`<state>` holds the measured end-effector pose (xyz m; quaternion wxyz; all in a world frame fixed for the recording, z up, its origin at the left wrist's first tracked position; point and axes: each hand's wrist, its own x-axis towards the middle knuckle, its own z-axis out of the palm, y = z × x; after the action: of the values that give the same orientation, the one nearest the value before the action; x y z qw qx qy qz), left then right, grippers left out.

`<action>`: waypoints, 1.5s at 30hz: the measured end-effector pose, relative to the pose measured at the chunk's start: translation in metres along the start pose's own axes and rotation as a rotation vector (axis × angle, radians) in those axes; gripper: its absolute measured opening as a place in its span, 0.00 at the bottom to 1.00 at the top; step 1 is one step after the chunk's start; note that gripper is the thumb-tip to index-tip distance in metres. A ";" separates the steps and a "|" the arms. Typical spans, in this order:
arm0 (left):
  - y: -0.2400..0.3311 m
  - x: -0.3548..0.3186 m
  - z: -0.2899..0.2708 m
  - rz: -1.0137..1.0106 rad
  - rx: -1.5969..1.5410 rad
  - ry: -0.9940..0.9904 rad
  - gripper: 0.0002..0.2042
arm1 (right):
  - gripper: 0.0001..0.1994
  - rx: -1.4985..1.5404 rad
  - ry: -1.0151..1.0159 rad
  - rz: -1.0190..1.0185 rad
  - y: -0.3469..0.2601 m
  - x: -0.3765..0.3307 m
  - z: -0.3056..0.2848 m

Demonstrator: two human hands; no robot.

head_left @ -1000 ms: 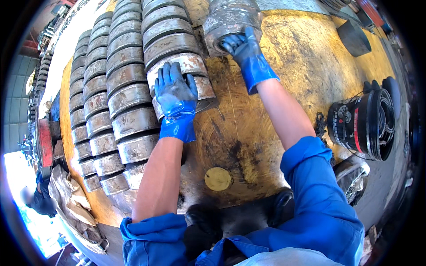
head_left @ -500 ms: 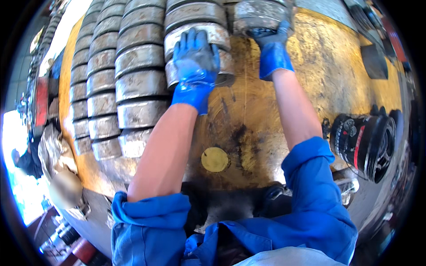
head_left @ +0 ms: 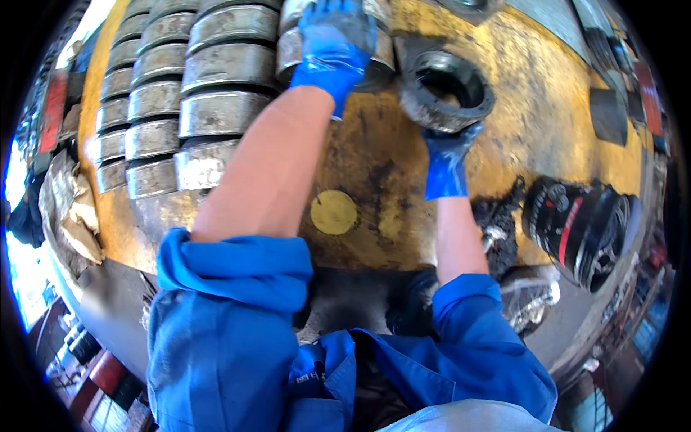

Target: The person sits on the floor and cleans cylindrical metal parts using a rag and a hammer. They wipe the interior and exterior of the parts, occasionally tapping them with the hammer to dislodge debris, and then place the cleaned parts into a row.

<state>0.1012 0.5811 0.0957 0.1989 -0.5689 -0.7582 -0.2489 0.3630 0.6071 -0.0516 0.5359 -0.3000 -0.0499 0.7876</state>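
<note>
Right hand (head_left: 450, 160) gripped a thick metal ring (head_left: 440, 119) from its near side, well in from the tabletop's (head_left: 529, 133) near edge, likely bearing its weight; left hand (head_left: 335, 45) lay, fingers extended, on a row of rings (head_left: 291, 55), apparently steadying it.

No wording reads clearly. Right of and lower than the right fingers (head_left: 469, 135), the bucket (head_left: 586, 232) bears small white print beside a red band (head_left: 571, 229). Far below the left fingers (head_left: 333, 10), the jacket (head_left: 425, 374) carries dark characters (head_left: 309, 378), too blurred to read.
</note>
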 end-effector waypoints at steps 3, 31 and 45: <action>-0.005 -0.004 0.006 -0.024 -0.010 -0.022 0.20 | 0.43 -0.037 0.011 -0.018 0.007 -0.072 -0.046; 0.074 -0.150 -0.280 -0.028 -0.370 0.054 0.27 | 0.27 -0.530 0.233 0.581 -0.132 -0.285 0.045; -0.022 -0.168 -0.313 -0.291 -0.168 -0.151 0.36 | 0.14 -0.997 0.134 0.068 -0.352 -0.379 -0.106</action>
<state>0.1316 0.2589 0.2437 0.0553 -0.4849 -0.8218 -0.2941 0.7983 0.3983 0.1611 0.3035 -0.5709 -0.3756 0.6640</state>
